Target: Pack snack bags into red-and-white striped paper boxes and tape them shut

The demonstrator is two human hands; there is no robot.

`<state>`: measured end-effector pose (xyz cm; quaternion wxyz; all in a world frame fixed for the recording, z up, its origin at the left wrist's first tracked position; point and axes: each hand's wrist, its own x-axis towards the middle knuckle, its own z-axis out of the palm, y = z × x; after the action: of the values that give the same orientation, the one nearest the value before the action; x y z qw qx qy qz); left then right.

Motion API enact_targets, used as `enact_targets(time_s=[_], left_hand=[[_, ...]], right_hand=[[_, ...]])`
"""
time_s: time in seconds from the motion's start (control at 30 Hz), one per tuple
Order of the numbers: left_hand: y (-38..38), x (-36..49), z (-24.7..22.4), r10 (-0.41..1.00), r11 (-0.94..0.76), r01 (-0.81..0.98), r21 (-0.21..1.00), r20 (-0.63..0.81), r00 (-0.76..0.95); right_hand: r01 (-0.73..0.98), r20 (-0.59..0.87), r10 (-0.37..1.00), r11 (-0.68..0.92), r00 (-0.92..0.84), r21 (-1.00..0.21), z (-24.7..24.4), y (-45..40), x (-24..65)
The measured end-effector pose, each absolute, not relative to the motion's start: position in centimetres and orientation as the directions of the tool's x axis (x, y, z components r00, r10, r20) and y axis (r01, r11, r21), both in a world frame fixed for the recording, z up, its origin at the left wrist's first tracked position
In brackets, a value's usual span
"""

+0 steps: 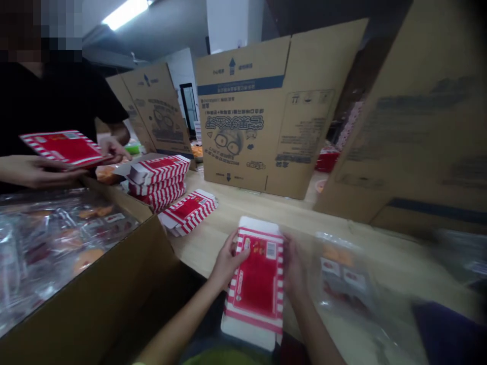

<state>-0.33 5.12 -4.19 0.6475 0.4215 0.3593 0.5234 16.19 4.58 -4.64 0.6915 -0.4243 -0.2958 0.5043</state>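
Observation:
Between my two hands is a red box (258, 279) with white stripes along its edges and white flaps at both ends. My left hand (231, 261) grips its left side, the thumb lying over the printed face. On the opposite side my right hand (294, 263) holds the box's right edge, its fingers partly hidden and blurred. To the right, a clear plastic packet (338, 276) with orange and reddish contents lies on the table. Left of my hands, a striped red box (192, 208) lies beside a stack of similar boxes (158, 177).
At the left, an open carton (114, 268) holds several clear packets. Another person (64, 101) stands behind it, holding a flat red box (68, 147). Tall cardboard panels (247, 121) stand along the table's far side. A dark purple item (449, 329) lies at the lower right.

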Motion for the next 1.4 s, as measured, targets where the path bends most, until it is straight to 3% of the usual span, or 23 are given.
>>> enact_targets(time_s=[0.1, 0.33, 0.47, 0.63, 0.87, 1.0, 1.17, 1.4], left_hand=[[3.8, -0.3, -4.1, 0.979, 0.095, -0.359, 0.929, -0.021, 0.203], [3.2, -1.1, -5.4, 0.985, 0.066, -0.293, 0.954, -0.016, 0.169], [3.5, -1.5, -6.6, 0.965, 0.181, -0.273, 0.945, -0.117, 0.237], [3.5, -1.1, -7.0, 0.923, 0.29, -0.36, 0.887, -0.16, 0.349], [4.3, 0.4, -8.6, 0.94, 0.234, -0.386, 0.892, -0.106, 0.323], [4.6, 1.2, -9.5, 0.971, 0.156, -0.393, 0.906, -0.068, 0.229], [4.9, 1.8, -10.2, 0.969, 0.177, -0.386, 0.905, -0.093, 0.227], [5.7, 2.0, -11.0, 0.98, 0.121, -0.404, 0.907, -0.043, 0.196]], right_hand=[[-0.431, -0.078, 0.925, 0.098, 0.373, -0.897, -5.1, 3.9, 16.4], [-0.269, -0.038, 0.954, 0.046, 0.298, -0.962, -6.5, 2.6, 16.8], [-0.23, -0.015, 0.965, 0.047, 0.26, -0.972, -7.1, 1.7, 16.6], [-0.163, -0.134, 0.949, -0.09, 0.284, -0.982, -6.4, 1.5, 16.9], [-0.229, -0.208, 0.925, -0.138, 0.318, -0.964, -7.5, 2.4, 17.4], [-0.405, -0.216, 0.911, -0.059, 0.353, -0.912, -9.3, 3.3, 17.9], [-0.566, -0.231, 0.953, -0.085, 0.193, -0.82, -10.7, 3.8, 18.7], [-0.599, -0.281, 0.943, -0.122, 0.18, -0.792, -11.2, 3.4, 19.0]])
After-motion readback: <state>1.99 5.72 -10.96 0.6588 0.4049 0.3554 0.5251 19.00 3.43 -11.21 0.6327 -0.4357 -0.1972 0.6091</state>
